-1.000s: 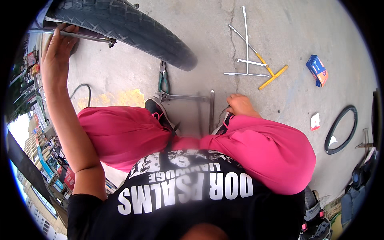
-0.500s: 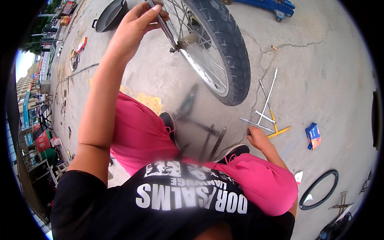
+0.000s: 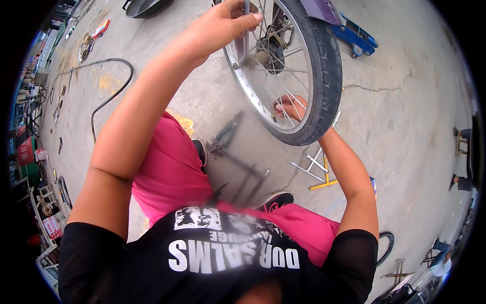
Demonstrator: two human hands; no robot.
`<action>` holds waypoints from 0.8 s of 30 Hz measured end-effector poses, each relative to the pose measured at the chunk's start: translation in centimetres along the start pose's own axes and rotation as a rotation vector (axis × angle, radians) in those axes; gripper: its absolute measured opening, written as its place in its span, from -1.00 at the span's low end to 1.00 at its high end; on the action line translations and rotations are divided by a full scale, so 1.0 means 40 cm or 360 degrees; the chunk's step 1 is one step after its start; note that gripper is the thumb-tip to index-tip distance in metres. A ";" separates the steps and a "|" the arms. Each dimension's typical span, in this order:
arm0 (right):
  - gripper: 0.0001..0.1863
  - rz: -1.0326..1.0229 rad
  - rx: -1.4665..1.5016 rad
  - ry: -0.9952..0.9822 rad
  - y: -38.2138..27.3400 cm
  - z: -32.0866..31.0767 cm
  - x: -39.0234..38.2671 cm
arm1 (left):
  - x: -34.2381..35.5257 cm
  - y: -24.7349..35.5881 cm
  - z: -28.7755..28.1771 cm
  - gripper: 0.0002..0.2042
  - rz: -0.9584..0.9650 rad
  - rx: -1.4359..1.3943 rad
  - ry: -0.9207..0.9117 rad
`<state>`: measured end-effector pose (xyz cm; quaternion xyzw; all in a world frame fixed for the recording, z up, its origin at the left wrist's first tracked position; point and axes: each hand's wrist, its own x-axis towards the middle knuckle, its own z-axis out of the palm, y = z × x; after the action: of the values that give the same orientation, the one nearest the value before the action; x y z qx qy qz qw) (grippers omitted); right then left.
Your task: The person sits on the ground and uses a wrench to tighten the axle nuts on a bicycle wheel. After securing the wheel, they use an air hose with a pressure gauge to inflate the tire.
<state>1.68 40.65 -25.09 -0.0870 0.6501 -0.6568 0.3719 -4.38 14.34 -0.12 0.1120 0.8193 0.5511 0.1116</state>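
Note:
My left hand [image 3: 230, 24] grips the silver fork [image 3: 245, 48] of a bicycle wheel with a black tyre [image 3: 326, 76] and silver rim [image 3: 251, 93]. My right hand [image 3: 289, 106] is behind the spokes at the lower rim, beside the valve stem [image 3: 274, 116], fingertips curled together; what they hold is too small to make out. Below the wheel, on the concrete, lie green-handled pliers [image 3: 229, 128], an adjustable wrench [image 3: 217, 147] and T-handle wrenches [image 3: 324, 185], one of them yellow.
A black pan [image 3: 144, 7] is at the top left, a blue jack [image 3: 357, 38] behind the wheel. A hose [image 3: 131, 71] snakes across the left ground; a loose tyre [image 3: 387, 248] lies lower right. Seated people [image 3: 440, 253] are at the right edge.
The wheel and my left hand have moved right in view as the camera turned. My right hand has risen from the floor near my shoe and the tools to behind the spokes.

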 end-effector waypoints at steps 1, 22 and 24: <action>-0.61 0.0047 -0.0109 -0.0042 0.009 -0.001 0.012 | -0.003 0.003 0.000 -0.60 0.0053 0.0036 -0.0029; -0.45 0.0271 -0.0522 0.0061 -0.020 0.046 -0.007 | -0.023 0.030 0.008 -0.54 -0.0022 -0.0027 0.0004; -0.53 0.0209 -0.0404 -0.0146 -0.068 0.063 -0.014 | -0.034 0.034 -0.003 -0.53 -0.0076 -0.0031 0.0042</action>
<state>2.55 38.66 -22.04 -0.1206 0.7146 -0.5388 0.4295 -3.03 14.33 1.26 0.0840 0.8178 0.5576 0.1149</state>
